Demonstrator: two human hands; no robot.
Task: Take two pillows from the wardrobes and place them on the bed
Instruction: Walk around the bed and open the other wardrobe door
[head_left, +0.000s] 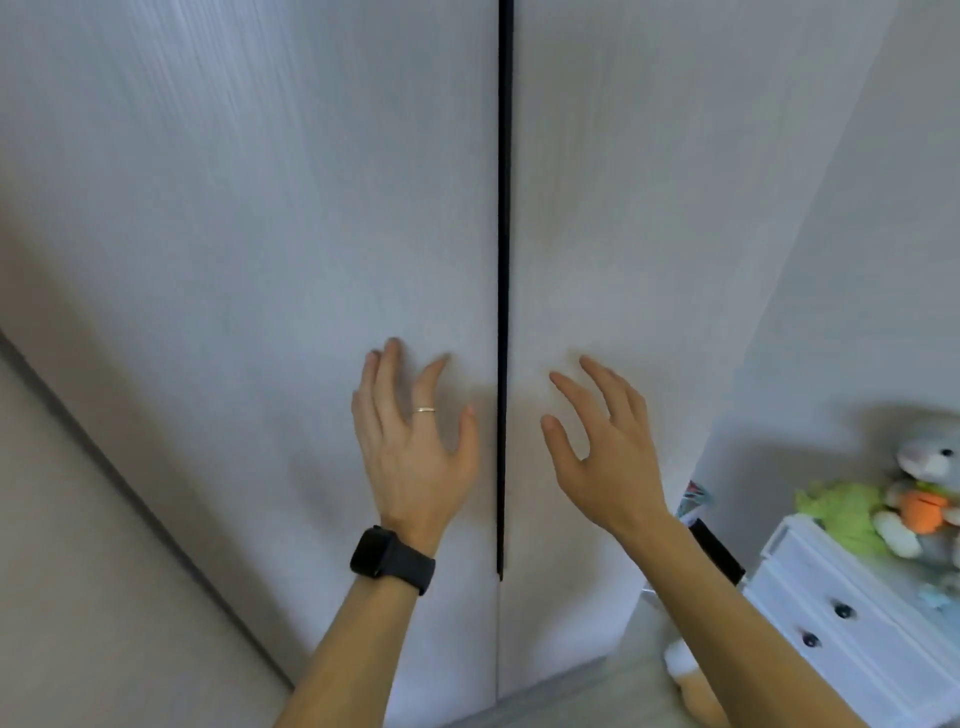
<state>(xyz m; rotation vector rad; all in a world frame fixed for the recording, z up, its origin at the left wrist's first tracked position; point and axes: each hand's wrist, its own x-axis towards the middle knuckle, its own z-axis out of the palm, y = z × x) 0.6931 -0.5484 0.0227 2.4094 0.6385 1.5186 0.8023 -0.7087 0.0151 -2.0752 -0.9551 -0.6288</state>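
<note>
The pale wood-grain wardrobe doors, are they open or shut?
Shut: the pale wood-grain wardrobe doors lie flush, with only a thin dark seam between them.

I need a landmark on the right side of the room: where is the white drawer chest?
In the head view the drawer chest sits at the lower right, right of the wardrobe doors, with plush toys on top.

We see two pale wardrobe doors (311, 234) with a dark gap (503, 312) between them. Left hand (415, 447), fingers spread, watch (389, 560) on wrist, sits on the left door; right hand (605, 452) spread by the right door. White drawers (852, 629) with plush toys (893, 504) at 4 o'clock.
</note>
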